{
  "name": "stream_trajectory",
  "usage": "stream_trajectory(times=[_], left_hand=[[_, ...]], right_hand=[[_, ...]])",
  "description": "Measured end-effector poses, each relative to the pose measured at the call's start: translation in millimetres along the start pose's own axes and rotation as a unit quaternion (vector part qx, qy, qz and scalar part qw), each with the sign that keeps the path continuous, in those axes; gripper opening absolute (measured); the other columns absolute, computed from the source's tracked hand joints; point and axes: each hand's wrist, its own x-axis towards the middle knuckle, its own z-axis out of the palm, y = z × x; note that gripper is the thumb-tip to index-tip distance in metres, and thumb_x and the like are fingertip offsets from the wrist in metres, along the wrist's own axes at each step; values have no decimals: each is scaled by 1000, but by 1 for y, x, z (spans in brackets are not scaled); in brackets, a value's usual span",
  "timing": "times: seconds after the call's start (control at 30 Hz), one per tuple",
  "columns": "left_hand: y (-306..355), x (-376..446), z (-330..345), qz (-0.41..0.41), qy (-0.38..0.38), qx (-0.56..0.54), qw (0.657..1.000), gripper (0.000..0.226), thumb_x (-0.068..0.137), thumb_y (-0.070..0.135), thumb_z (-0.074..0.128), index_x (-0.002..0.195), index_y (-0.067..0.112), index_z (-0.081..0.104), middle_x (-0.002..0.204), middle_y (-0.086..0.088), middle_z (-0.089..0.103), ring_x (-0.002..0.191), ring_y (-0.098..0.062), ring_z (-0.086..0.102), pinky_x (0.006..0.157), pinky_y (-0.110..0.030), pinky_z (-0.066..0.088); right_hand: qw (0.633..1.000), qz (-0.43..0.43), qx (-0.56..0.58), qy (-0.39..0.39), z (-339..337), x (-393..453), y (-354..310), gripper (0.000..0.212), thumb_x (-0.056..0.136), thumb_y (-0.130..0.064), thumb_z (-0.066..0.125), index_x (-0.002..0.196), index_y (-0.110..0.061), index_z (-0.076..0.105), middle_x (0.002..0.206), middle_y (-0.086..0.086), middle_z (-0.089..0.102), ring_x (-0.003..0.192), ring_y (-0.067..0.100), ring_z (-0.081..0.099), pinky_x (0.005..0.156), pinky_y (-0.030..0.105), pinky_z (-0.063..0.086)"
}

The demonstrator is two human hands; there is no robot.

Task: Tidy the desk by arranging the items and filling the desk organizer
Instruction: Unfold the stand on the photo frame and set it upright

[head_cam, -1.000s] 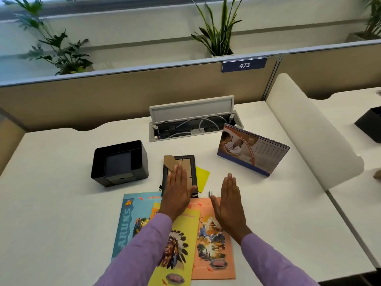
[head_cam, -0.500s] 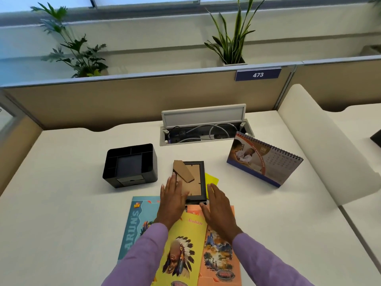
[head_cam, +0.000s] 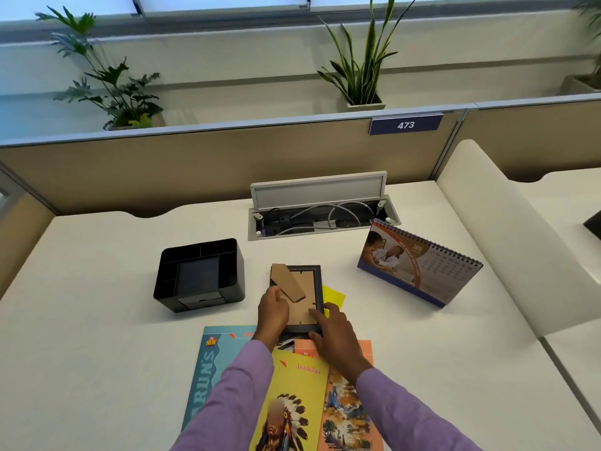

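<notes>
Centrally, picture frame [head_cam: 300, 299], face down on bench [head_cam: 97, 320], is gripped at near corners by left hand [head_cam: 272, 312] and right hand [head_cam: 336, 333]. Just left: black organizer [head_cam: 199, 275]. Right: calendar [head_cam: 419, 266]. Booklets [head_cam: 292, 392] abutted at near edge; bare bench is left beyond organizer.

Your sleeves [head_cam: 240, 395] are lilac. Before you: a black organizer [head_cam: 198, 275], a black-edged frame [head_cam: 313, 281] with brown backing, a yellow note [head_cam: 333, 296], teal, yellow and perhaps peach booklets [head_cam: 297, 395], and a cream tabletop [head_cam: 97, 336].
</notes>
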Motion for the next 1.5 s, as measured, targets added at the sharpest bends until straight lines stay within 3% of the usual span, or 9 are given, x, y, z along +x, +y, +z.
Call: stream_trajectory(times=[0.13,0.27,0.47,0.7,0.83,0.97,1.33,1.43,1.5], left_hand=[[2,22,5,-72,8,-93,993,29,92,6,40,109,18,60,115,-9,65,97,-23,61,88,-34,53],[14,23,5,-105,12,-181,978,38,94,-3,37,71,26,43,81,-9,56,74,-21,52,65,-33,42],[15,25,-1,-117,-1,-229,966,15,95,10,51,97,12,65,80,-12,65,60,-15,52,53,-26,42],[15,21,-3,-34,14,-149,988,10,95,26,61,88,20,64,95,-6,70,82,-21,65,72,-34,50],[14,23,-9,-16,21,-129,991,15,94,20,64,79,20,63,86,-8,72,73,-21,69,80,-42,58],[15,33,-14,-31,11,-151,988,9,95,18,63,87,14,66,84,-11,73,68,-19,69,68,-34,60],[57,59,-55,-20,-61,-114,991,34,91,14,65,116,16,43,100,-12,70,75,-17,71,60,-23,47],[61,67,-65,6,-107,-131,986,21,100,25,52,118,14,51,109,-10,71,89,-15,70,71,-25,44],[60,71,-66,15,-143,-153,978,42,103,49,35,118,20,61,113,-4,71,103,-16,66,88,-34,42]], right_hand=[[1000,11,-7,-17,3,4,2,52,95,-38,57,144,-33,42,149,7,37,131,27,40,108,35,38],[999,7,-30,-18,3,8,3,51,95,-34,58,143,-32,43,145,9,42,129,29,42,106,36,39],[999,5,-44,-12,8,7,4,51,95,-35,58,143,-33,42,147,9,42,129,30,44,104,37,42],[998,-4,-55,-1,7,3,4,51,95,-37,57,143,-33,41,148,9,41,130,30,43,105,38,41],[999,-6,-50,-2,5,2,3,51,96,-41,54,144,-34,39,151,6,38,132,28,41,107,38,38],[999,-19,-46,12,-6,4,3,55,93,-38,60,144,-33,40,152,5,36,132,27,40,107,37,38],[985,-88,-96,117,-50,28,-2,42,83,-32,74,123,-27,63,113,6,68,94,26,64,75,36,54],[981,-97,-91,139,-70,42,-8,35,88,-33,68,122,-26,62,106,6,67,87,26,63,68,35,51],[982,-93,-71,146,-84,52,-14,30,92,-34,63,121,-26,61,105,4,64,85,25,61,66,33,48]])
